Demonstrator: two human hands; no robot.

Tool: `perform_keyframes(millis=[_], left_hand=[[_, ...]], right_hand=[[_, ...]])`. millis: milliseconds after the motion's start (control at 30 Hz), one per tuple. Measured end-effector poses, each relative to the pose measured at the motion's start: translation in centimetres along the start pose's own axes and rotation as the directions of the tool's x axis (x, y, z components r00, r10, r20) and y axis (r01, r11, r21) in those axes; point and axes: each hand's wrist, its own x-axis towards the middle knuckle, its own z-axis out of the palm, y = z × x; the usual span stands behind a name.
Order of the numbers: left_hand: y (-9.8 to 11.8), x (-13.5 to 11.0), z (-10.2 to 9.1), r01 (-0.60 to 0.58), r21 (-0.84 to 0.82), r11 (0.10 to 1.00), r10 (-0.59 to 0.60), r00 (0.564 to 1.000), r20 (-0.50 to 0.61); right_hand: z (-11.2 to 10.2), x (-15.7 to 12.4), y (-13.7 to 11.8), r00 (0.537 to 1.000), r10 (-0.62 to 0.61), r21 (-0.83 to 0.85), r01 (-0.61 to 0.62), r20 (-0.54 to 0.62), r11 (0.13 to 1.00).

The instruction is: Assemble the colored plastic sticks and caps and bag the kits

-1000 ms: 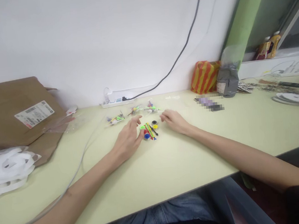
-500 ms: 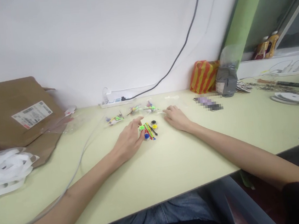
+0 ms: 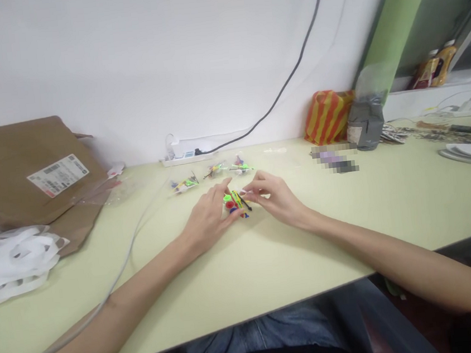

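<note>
A small cluster of bright toy parts point(image 3: 235, 202), with green, red, blue and yellow pieces and a black stick, lies on the pale yellow table point(image 3: 245, 265). My left hand point(image 3: 208, 218) rests just left of it, fingers loosely curled and touching the parts. My right hand point(image 3: 273, 195) has come in from the right, its fingertips pinched at the cluster's right edge. What the fingers grip is too small to name. Three small clear bags of coloured parts point(image 3: 214, 173) lie just behind.
A brown cardboard package point(image 3: 29, 176) and white plastic strips point(image 3: 12, 259) sit at the left. A grey cable point(image 3: 115, 279) crosses the table. A white power strip point(image 3: 183, 155) lies by the wall. A striped bag point(image 3: 328, 116), a grey pouch point(image 3: 364, 123) and bottles point(image 3: 434, 63) stand at the right.
My right hand moved left from the bare table to the cluster and closed its fingertips on it. My left hand stayed beside the parts, shifting slightly.
</note>
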Motion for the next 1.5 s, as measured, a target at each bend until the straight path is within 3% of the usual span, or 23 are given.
perform_keyframes(millis=[100, 300, 567, 867, 1000, 1233, 1500], left_hand=[[0.7, 0.0, -0.2, -0.041, -0.076, 0.996, 0.041, 0.999, 0.000], [1.9, -0.1, -0.4, -0.048, -0.202, 0.978, 0.042, 0.999, -0.032], [1.7, -0.2, -0.5, 0.052, -0.212, 0.976, -0.058, 0.998, -0.022], [2.5, -0.1, -1.1, 0.014, -0.416, 0.909, 0.015, 0.998, 0.066], [2.7, -0.3, -0.9, -0.016, -0.329, 0.944, 0.038, 0.997, 0.062], [3.0, -0.2, -0.6, -0.079, 0.053, 0.995, 0.078, 0.997, 0.016], [2.7, -0.4, -0.5, -0.083, 0.073, 0.994, 0.079, 0.995, 0.065]], right_hand=[[0.9, -0.7, -1.4, 0.997, 0.040, 0.240, -0.056, 0.069, 0.969], [1.2, -0.9, -2.2, 0.976, 0.069, 0.583, -0.179, 0.206, 0.793], [0.9, -0.8, -2.1, 0.968, 0.046, 0.575, -0.186, 0.249, 0.797], [0.5, -0.6, -1.7, 0.946, 0.017, 0.622, -0.226, 0.323, 0.750], [0.4, -0.5, -1.8, 0.942, 0.022, 0.613, -0.236, 0.336, 0.754], [0.7, -0.6, -1.5, 0.922, 0.059, 0.665, -0.319, 0.383, 0.676], [0.4, -0.5, -0.8, 0.925, 0.081, 0.702, -0.336, 0.370, 0.629]])
